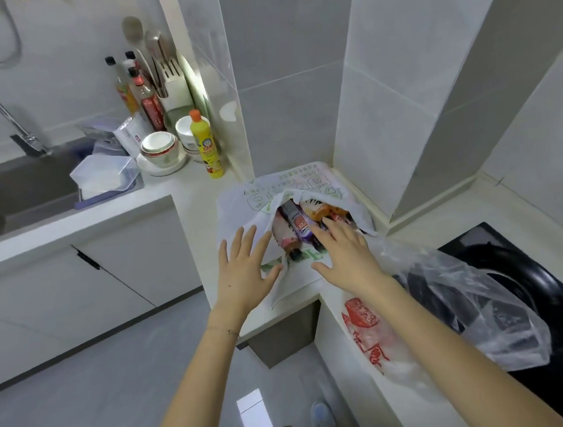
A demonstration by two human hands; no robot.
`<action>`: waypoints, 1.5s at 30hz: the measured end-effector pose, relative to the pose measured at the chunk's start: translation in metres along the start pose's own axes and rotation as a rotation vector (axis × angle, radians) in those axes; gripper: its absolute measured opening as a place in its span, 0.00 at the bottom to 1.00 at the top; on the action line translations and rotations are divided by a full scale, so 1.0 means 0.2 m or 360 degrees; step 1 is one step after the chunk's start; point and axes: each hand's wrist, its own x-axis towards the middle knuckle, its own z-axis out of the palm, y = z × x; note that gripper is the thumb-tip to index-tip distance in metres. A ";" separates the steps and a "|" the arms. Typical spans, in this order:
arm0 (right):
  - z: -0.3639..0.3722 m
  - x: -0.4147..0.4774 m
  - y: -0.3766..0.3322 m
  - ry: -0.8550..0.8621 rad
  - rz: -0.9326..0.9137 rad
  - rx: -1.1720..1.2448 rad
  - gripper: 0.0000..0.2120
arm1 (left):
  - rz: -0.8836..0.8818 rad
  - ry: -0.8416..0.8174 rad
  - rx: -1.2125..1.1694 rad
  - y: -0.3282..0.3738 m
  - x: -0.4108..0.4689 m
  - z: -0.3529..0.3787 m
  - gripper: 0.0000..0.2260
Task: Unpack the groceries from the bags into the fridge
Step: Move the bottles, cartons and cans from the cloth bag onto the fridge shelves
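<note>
A white plastic grocery bag (261, 198) with green print lies on the counter corner, its mouth gaping toward me. Inside lie several bottles, among them a pink one (282, 235), a dark purple-labelled one (300, 225) and an orange-topped one (321, 211). My left hand (240, 269) is spread flat with straight fingers over the bag's left flap. My right hand (342, 255) reaches into the bag's mouth, fingers extended over the bottles, holding nothing. A second, clear bag (467, 302) with red print lies by my right forearm. No fridge is in view.
A black stovetop with a dark pan (535, 288) sits at the right. A yellow dish-soap bottle (206, 144), stacked bowls (160, 149), sauce bottles (149, 102) and a knife block crowd the counter behind. The sink (14, 197) with faucet is at the left. Grey floor lies below.
</note>
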 end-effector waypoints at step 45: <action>0.43 0.75 -0.19 0.0453 -0.0008 0.0344 0.11 | 0.0017 0.0205 -0.0120 -0.52 0.49 0.32 0.24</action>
